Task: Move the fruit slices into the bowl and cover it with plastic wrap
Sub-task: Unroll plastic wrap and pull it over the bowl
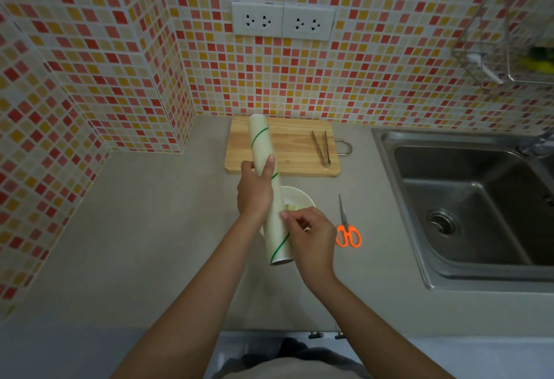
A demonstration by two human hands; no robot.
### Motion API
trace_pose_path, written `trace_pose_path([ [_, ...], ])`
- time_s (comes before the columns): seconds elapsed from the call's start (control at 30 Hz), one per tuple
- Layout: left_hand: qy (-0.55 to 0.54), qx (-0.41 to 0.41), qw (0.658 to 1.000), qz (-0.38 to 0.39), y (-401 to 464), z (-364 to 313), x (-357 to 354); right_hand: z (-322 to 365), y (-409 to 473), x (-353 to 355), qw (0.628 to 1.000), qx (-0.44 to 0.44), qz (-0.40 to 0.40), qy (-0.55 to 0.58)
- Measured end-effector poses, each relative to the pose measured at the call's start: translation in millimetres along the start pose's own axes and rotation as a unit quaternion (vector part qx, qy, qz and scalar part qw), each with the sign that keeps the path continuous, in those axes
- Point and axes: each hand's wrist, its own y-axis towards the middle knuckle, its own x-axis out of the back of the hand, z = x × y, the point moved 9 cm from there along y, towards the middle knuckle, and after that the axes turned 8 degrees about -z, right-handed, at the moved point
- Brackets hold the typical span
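A long pale roll of plastic wrap (263, 150) with a thin green spiral line is held above the counter, pointing away from me. My left hand (254, 191) grips the roll around its middle. My right hand (308, 234) pinches at the roll's surface near its lower end. Under the roll sits a white bowl (299, 195), mostly hidden, with pale green fruit slices (292, 207) just visible inside. The wooden cutting board (293, 150) lies behind the bowl.
Metal tongs (320, 147) lie on the board's right side. Orange-handled scissors (346, 225) rest on the grey counter right of the bowl. A steel sink (467, 198) fills the right. Tiled walls with sockets (283, 21) stand behind and to the left.
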Motion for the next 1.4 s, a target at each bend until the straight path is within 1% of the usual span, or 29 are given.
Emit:
trace_pose_path([
  [0.07,-0.001,0.005,1.000,0.007,0,3,-1,-2,2,1,1.000,0.011,-0.008,-0.016],
  [0.13,-0.014,0.012,1.000,0.015,0,6,-3,-9,6,2,1.000,-0.016,-0.019,-0.005],
  [0.2,-0.033,0.022,0.999,0.017,1,10,-2,-25,7,4,0.994,-0.095,-0.034,0.041],
  [0.3,-0.052,0.037,0.998,0.008,3,14,3,-49,5,11,0.973,-0.210,-0.058,0.076],
  [0.37,-0.056,0.034,0.998,0.010,4,14,3,-53,1,6,0.966,-0.241,-0.023,0.092],
  [0.43,-0.057,0.030,0.998,0.020,2,13,1,-50,-3,-5,0.964,-0.241,0.028,0.103],
  [0.53,-0.054,0.026,0.998,0.032,-4,11,-4,-39,-5,-15,0.977,-0.197,0.066,0.057],
  [0.63,-0.054,0.025,0.997,0.039,-7,9,-5,-27,-1,-14,0.991,-0.126,0.045,0.020],
  [0.73,-0.071,0.035,0.996,0.050,-9,10,-6,-24,3,-7,0.995,-0.103,0.006,0.014],
  [0.8,-0.082,0.039,0.994,0.054,-10,10,-5,-26,4,-4,0.993,-0.118,-0.012,0.018],
  [0.87,-0.096,0.049,0.992,0.058,-10,11,-4,-37,2,-4,0.981,-0.181,-0.036,0.053],
  [0.93,-0.101,0.052,0.991,0.063,-10,10,-5,-47,-1,-8,0.962,-0.247,-0.035,0.112],
  [0.97,-0.105,0.051,0.991,0.066,-11,10,-5,-47,1,-12,0.960,-0.252,-0.019,0.124],
  [1.0,-0.112,0.051,0.990,0.068,-13,9,-6,-43,3,-16,0.965,-0.237,0.003,0.113],
  [1.07,-0.116,0.050,0.990,0.067,-15,9,-7,-32,10,-20,0.983,-0.172,0.031,0.058],
  [1.13,-0.110,0.046,0.991,0.063,-15,9,-6,-27,17,-17,0.992,-0.121,0.011,0.014],
  [1.17,-0.112,0.046,0.991,0.064,-14,10,-5,-29,19,-14,0.994,-0.112,-0.003,0.004],
  [1.23,-0.118,0.044,0.989,0.074,-14,10,-5,-37,19,-13,0.992,-0.125,-0.014,-0.006],
  [1.33,-0.123,0.032,0.988,0.090,-17,12,-5,-55,15,-15,0.980,-0.196,-0.002,0.038],
  [1.4,-0.127,0.034,0.987,0.090,-20,16,-4,-54,16,-18,0.976,-0.211,0.016,0.050],
])
